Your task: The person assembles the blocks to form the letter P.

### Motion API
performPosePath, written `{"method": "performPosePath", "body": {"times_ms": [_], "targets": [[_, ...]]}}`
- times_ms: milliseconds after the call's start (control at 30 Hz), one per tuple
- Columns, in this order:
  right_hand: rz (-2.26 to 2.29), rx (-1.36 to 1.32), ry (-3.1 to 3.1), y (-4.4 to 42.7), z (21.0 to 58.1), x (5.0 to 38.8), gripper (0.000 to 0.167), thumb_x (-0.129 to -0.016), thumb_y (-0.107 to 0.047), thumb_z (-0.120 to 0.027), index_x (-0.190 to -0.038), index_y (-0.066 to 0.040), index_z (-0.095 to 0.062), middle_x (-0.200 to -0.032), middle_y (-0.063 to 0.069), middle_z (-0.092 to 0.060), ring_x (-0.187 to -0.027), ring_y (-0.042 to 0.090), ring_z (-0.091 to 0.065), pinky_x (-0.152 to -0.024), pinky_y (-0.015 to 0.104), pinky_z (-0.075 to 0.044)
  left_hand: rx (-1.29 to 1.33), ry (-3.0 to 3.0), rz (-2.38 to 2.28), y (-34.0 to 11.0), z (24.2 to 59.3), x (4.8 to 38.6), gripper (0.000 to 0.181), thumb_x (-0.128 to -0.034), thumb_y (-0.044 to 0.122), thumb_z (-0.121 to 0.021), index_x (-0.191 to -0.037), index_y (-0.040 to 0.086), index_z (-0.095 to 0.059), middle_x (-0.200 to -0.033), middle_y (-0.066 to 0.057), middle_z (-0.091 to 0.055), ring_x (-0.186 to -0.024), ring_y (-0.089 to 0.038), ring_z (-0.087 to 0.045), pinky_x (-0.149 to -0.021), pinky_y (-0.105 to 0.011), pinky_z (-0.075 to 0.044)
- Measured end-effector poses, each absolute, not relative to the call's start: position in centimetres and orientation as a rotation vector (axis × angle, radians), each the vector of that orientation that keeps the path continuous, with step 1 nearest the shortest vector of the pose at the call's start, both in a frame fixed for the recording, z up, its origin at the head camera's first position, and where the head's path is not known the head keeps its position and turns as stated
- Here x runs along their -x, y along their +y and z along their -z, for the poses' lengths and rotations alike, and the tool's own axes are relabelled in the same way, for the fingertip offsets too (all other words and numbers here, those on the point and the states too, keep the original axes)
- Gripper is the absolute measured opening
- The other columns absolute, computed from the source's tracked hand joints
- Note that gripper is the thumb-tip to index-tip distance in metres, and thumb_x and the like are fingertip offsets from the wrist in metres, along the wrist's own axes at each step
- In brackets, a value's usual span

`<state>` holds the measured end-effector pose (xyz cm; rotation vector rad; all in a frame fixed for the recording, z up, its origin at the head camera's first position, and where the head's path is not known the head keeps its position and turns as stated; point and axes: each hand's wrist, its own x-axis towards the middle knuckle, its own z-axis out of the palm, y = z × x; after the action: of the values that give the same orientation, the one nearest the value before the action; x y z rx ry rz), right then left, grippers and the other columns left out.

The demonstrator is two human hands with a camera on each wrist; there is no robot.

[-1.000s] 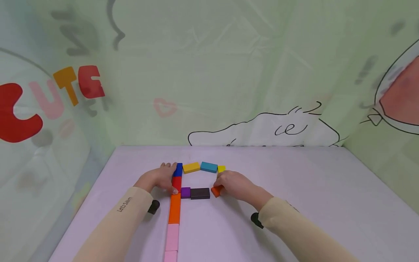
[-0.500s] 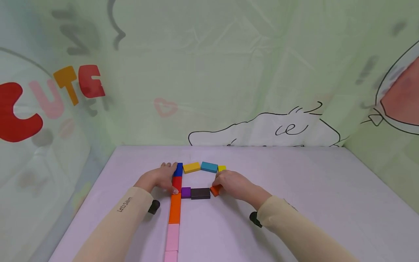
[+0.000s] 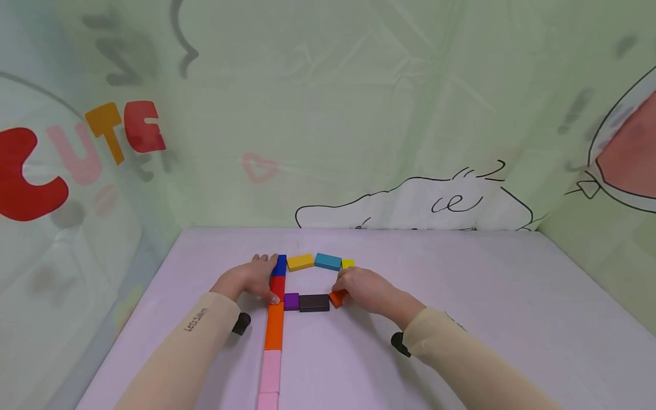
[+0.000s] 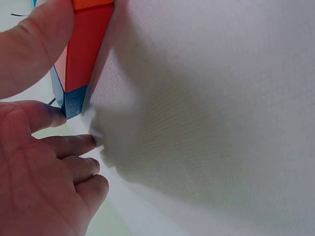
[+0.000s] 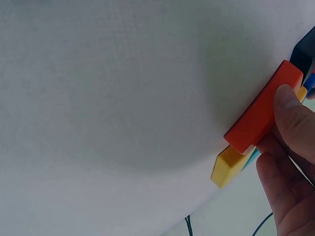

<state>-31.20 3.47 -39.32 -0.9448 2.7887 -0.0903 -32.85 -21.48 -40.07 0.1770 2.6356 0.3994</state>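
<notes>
My right hand (image 3: 371, 290) pinches a small orange-red block (image 5: 263, 110) between thumb and fingers. In the head view that block lies slanted against the right end of a dark block (image 3: 314, 303), below a bright yellow block (image 3: 348, 263) partly hidden by the hand. A purple block (image 3: 291, 302) joins the dark one to a straight column of blocks. My left hand (image 3: 253, 278) rests along this column's left side, index finger at the blue block (image 4: 75, 102) and thumb on the red block (image 4: 88, 46). Its other fingers lie extended on the table.
Along the top, an amber block (image 3: 300, 262) and a teal block (image 3: 328, 261) lead from the column to the yellow one. An orange block (image 3: 274, 324) and pink blocks (image 3: 270, 370) continue the column toward me. A printed cloth (image 3: 359, 114) hangs behind the pale table (image 3: 461, 319).
My right hand has shifted slightly left, bringing the orange-red block from a small gap to the dark block's end. My left hand has stayed in place.
</notes>
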Motion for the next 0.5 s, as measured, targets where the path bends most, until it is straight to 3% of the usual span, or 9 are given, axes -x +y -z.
{"method": "performPosePath", "body": {"times_ms": [500], "targets": [[0.097, 0.938, 2.783, 3.42, 39.28, 31.07, 0.028, -0.087, -0.004, -0.08, -0.113, -0.011, -0.08, -0.105, 0.005, -0.074, -0.102, 0.021, -0.068, -0.098, 0.035, -0.059, -0.187, 2.64, -0.396, -21.49, 39.98, 32.81, 0.104, -0.0847, 0.027, -0.084, -0.162, 0.001, -0.019, -0.167, -0.026, -0.022, -0.156, -0.046, -0.014, -0.121, -0.062, -0.03]]}}
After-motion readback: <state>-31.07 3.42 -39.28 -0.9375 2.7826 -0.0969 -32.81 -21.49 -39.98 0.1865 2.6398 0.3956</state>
